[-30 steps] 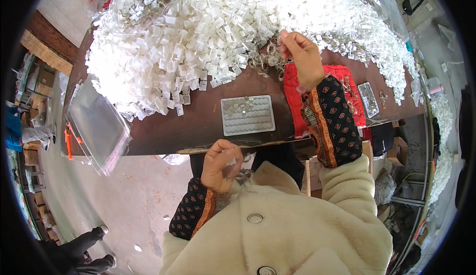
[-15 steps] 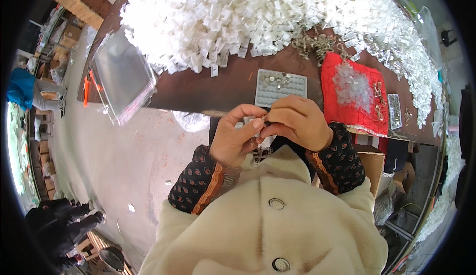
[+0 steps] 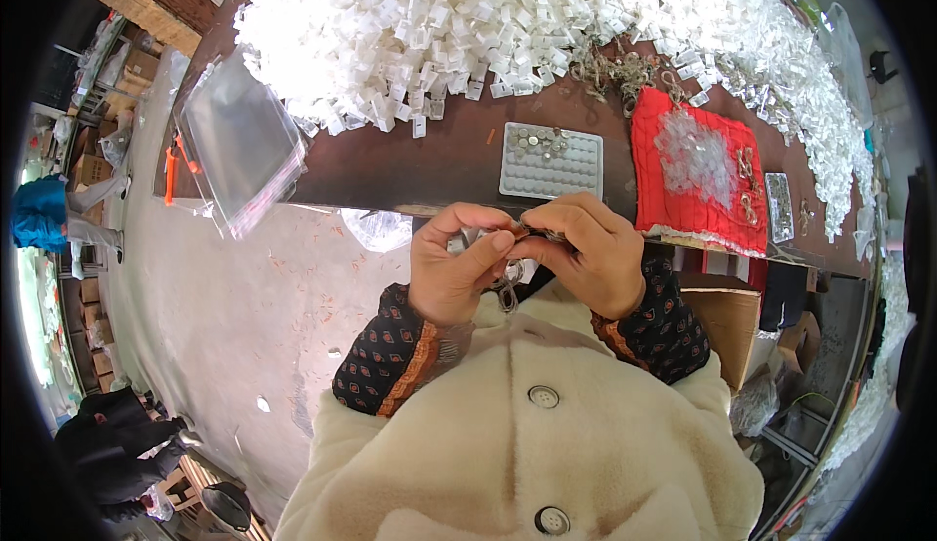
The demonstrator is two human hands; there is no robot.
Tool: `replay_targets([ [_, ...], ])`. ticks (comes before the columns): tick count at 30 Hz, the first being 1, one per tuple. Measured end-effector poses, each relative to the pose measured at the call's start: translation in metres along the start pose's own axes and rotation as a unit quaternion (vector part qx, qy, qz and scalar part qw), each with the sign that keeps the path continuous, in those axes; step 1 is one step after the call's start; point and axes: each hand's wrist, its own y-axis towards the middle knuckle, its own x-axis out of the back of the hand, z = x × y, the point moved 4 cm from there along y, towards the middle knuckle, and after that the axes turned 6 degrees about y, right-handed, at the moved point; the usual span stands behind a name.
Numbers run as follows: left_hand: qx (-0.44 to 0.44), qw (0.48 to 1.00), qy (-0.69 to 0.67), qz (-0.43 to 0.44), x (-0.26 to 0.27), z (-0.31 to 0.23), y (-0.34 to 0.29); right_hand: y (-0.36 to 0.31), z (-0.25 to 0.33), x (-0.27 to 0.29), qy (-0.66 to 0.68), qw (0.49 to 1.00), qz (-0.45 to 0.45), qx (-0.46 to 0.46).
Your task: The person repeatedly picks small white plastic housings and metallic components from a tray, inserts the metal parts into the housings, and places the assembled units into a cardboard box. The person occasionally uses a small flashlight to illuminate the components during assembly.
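Just past the table's near edge, my left hand [image 3: 449, 266] and my right hand [image 3: 593, 256] meet at the fingertips. Both pinch a small item whose body is mostly hidden by the fingers. From it hangs a looped greyish-brown cord [image 3: 509, 289], below the left thumb. Beyond the hands lies a pale grey tray [image 3: 522, 182] with rows of small cups, and several small round silvery discs [image 3: 540, 140] rest at its far side. To the right of my right hand is a red knitted cloth [image 3: 662, 211] bearing a heap of small clear pieces [image 3: 695, 162].
A huge pile of small white pieces [image 3: 439, 39] covers the far table. Tangled cords [image 3: 625, 75] lie before it. Clear plastic bags [image 3: 239, 141] and orange-handled scissors [image 3: 171, 175] sit at the left. A small clear box [image 3: 779, 207] is right of the cloth. Two people stand at far left.
My right hand has turned and lowered slightly, its fingers less bunched over the item. More of the hanging cord loop shows between the hands. The item stays pinched.
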Motion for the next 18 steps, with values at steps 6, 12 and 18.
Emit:
replay_targets([
  [6, 0.027, 0.999, 0.02, 0.011, 0.005, 0.001, 0.002, -0.001, -0.002, 0.004, 0.011, 1.0, 0.027, 0.008],
  [12, 0.075, 0.996, 0.038, 0.017, 0.009, 0.002, 0.007, -0.003, -0.002, 0.001, 0.038, 0.996, 0.077, -0.002],
  [18, 0.092, 0.995, 0.042, 0.009, 0.009, -0.004, 0.017, -0.006, -0.008, 0.004, 0.033, 0.998, 0.044, -0.008],
])
